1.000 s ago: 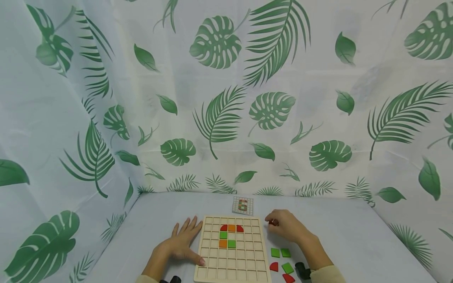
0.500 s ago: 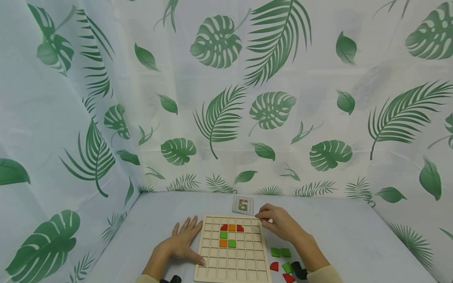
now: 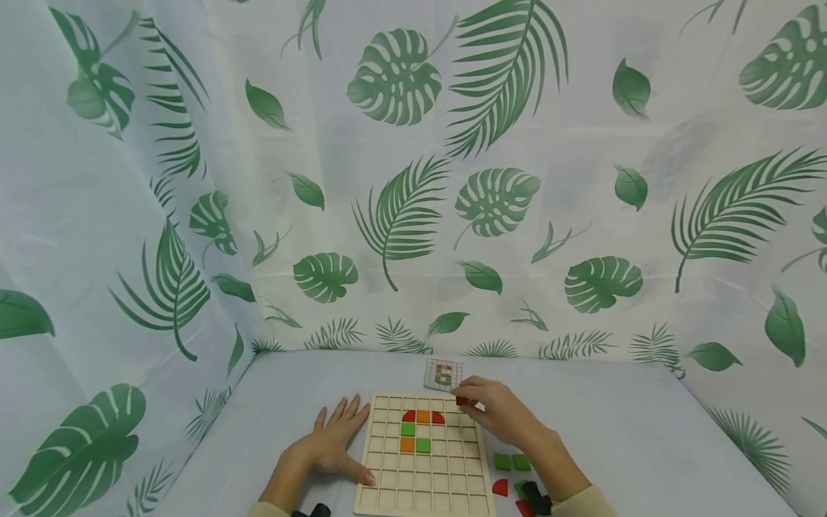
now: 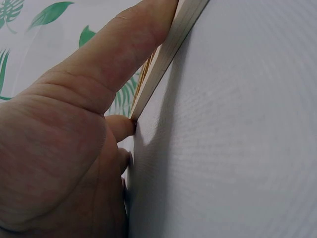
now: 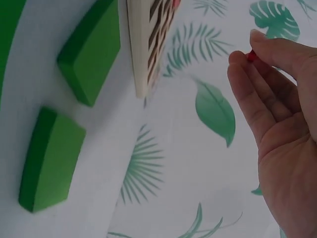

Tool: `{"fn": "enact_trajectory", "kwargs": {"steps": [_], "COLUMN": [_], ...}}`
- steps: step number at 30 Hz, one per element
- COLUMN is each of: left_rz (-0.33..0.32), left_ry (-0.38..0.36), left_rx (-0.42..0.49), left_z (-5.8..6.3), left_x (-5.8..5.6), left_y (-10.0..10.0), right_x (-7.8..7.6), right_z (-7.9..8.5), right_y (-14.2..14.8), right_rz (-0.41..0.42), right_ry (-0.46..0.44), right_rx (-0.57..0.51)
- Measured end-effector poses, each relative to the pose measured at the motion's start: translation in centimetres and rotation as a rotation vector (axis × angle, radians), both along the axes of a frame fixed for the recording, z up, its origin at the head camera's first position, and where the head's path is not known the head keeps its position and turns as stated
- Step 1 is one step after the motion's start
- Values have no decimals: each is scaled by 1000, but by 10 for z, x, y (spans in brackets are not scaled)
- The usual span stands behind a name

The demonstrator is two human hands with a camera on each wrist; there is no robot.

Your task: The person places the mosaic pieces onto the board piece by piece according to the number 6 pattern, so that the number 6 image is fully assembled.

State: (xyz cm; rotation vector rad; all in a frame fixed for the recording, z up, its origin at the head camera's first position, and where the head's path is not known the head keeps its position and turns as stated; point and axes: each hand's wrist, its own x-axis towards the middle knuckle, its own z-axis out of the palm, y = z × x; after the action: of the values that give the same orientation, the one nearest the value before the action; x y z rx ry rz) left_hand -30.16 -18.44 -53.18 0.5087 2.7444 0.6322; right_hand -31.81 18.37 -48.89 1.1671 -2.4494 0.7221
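Note:
A wooden grid board (image 3: 426,477) lies on the table with red, orange and green pieces set in its upper cells. My left hand (image 3: 329,441) is spread flat at the board's left side, its thumb resting on the board's edge. Between thumb and fingertips my right hand (image 3: 500,409) pinches a small red piece (image 3: 461,401), held over the board's upper right corner. The right wrist view shows only a sliver of that red piece (image 5: 252,55), the rest being covered by the fingers. Behind the board lies a pattern card (image 3: 444,375) with a coloured figure.
Right of the board lie two green squares (image 3: 512,462) and a red quarter-round piece (image 3: 500,487). Another green piece and a red one sit partly behind the black wrist device (image 3: 536,497). A leaf-print curtain (image 3: 413,215) encloses the table.
My right hand has moved left with the red piece, from beside the board to over its upper right corner. The left hand stays in place.

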Motion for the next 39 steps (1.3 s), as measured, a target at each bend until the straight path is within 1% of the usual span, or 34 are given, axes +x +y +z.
{"fn": "enact_trajectory", "kwargs": {"steps": [2, 5, 8, 14, 19, 22, 27, 29, 33, 39], "left_rz": [0, 1, -1, -3, -1, 0, 1, 2, -2, -2], "left_ry": [-11, -13, -7, 9, 5, 1, -5, -8, -8, -7], "left_rx": [12, 22, 11, 6, 14, 10, 0, 3, 4, -4], "left_z": [0, 1, 3, 5, 5, 6, 6, 6, 7, 5], "left_x": [0, 0, 2, 2, 2, 2, 3, 3, 4, 3], "left_y": [0, 0, 1, 1, 1, 1, 1, 1, 1, 1], "right_x": [0, 1, 3, 8, 9, 9, 10, 11, 14, 14], "right_z": [-1, -3, -4, -6, -12, -15, -17, -17, -17, -19], "right_y": [-4, -8, -14, -27, -33, -35, -40, -41, -43, -45], "right_rz": [8, 17, 19, 27, 65, 69, 47, 34, 15, 13], "right_ry": [-43, -82, -120, -230, -224, -233, -309, -319, -317, -305], "right_rx": [10, 18, 17, 43, 61, 73, 131, 155, 190, 205]}}
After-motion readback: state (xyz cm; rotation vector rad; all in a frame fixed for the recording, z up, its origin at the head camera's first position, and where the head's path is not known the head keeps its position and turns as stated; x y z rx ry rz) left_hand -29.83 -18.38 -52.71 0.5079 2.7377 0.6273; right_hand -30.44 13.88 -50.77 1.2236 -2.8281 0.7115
